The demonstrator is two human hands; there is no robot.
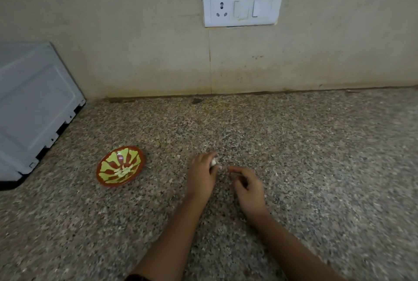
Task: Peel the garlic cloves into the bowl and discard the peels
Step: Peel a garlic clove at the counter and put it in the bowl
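A small red bowl [135, 152] with a yellow-green pattern sits on the speckled granite counter [305, 156], left of my hands; several pale peeled cloves [123, 171] lie in it. My left hand [202, 175] pinches a white garlic clove [213, 162] between thumb and fingertips, just above the counter. Close beside it on the right, my right hand [245, 184] has its fingers curled, and its fingertips pinch something small and pale, perhaps a bit of peel [222, 168], next to the clove. The image is blurred there.
A white appliance [34, 108] stands at the left edge of the counter. A beige tiled wall runs along the back, with a white socket and switch plate [242, 8] on it.
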